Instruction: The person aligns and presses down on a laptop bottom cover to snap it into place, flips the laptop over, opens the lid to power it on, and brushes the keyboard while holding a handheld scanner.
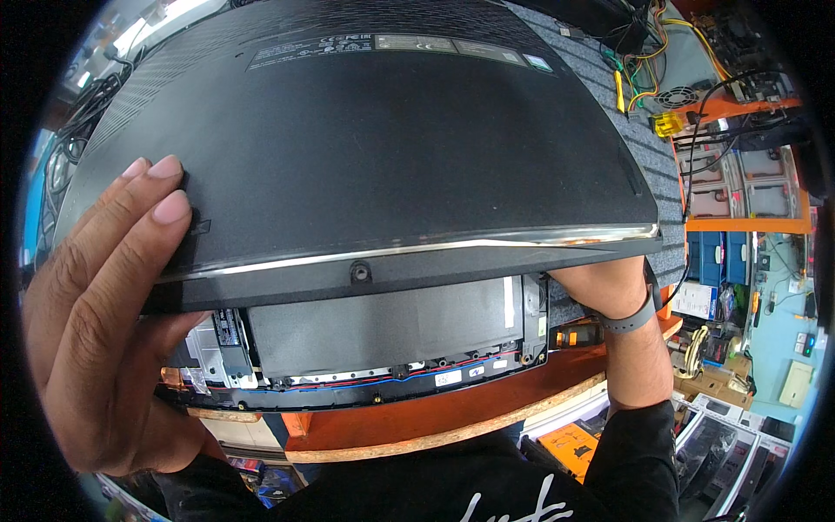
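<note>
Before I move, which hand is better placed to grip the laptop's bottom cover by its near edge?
Left hand, probably: its fingers rest atop the bottom cover, thumb under the near edge. The right hand is mostly hidden beneath the cover, its grip unseen.

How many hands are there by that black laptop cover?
2: the left hand, on the left side of the black laptop bottom cover, and the right hand, mostly hidden behind its right side.
</note>
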`<state>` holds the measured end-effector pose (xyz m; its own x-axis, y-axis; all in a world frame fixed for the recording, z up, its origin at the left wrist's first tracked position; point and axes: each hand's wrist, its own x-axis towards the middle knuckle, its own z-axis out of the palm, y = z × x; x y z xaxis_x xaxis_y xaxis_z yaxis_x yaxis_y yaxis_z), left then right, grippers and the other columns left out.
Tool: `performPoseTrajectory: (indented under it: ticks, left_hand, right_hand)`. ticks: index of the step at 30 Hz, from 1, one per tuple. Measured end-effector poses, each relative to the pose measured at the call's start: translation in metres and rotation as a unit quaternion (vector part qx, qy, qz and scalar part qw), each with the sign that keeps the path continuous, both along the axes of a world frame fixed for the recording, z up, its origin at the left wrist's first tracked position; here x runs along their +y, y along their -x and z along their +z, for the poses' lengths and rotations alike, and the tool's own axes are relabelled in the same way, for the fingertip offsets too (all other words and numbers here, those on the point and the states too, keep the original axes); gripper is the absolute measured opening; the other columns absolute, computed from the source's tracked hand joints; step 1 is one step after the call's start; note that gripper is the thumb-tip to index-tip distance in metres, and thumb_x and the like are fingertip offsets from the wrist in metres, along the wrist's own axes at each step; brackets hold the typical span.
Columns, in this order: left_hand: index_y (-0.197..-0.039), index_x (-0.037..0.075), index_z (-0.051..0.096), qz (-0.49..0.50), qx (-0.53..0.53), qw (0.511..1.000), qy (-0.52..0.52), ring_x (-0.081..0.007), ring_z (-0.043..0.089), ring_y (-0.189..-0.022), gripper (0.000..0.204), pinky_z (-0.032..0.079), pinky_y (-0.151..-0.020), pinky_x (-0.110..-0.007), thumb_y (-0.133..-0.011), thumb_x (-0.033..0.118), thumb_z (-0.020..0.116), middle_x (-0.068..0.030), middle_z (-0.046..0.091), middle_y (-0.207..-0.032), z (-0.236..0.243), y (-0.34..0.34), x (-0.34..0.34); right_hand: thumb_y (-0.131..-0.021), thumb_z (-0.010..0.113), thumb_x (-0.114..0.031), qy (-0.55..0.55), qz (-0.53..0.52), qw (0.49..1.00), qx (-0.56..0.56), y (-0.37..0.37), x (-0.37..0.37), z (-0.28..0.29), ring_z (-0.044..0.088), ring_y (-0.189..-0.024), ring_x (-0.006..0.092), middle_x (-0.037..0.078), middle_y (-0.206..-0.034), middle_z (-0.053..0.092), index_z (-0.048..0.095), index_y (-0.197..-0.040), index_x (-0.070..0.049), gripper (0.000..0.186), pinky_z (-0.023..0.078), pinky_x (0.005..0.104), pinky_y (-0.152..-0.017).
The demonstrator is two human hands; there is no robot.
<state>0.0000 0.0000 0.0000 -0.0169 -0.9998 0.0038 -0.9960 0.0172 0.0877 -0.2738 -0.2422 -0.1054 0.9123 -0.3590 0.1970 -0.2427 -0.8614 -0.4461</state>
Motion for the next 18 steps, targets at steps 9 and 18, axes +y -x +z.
performPoseTrajectory:
  ticks: [9, 18]
  left_hand:
    - [-0.137, 0.003, 0.052, -0.005, 0.018, 0.999, 0.03, -0.0373, 0.046, -0.135, 0.053, 0.042, -0.112, -0.045, -0.084, -0.008, 0.052, -0.0229, 0.051, -0.141, -0.007, -0.001, 0.002]
    - [-0.137, 0.003, 0.052, -0.009, 0.015, 0.999, 0.029, -0.0364, 0.046, -0.135, 0.054, 0.041, -0.112, -0.045, -0.084, -0.007, 0.052, -0.0225, 0.051, -0.141, -0.008, -0.002, 0.0]
  right_hand:
    - [-0.079, 0.079, -0.021, 0.008, -0.016, 1.0, -0.006, -0.002, 0.0, 0.002, 0.071, -0.077, 0.0212, 0.007, -0.088, 0.074, 0.075, -0.097, -0.01, 0.021, 0.056, 0.0319, -0.067]
    - [-0.079, 0.078, -0.021, 0.036, 0.019, 0.999, -0.01, 0.002, -0.002, -0.001, 0.07, -0.082, 0.0185, 0.006, -0.094, 0.073, 0.071, -0.101, -0.007, 0.027, 0.055, 0.0314, -0.069]
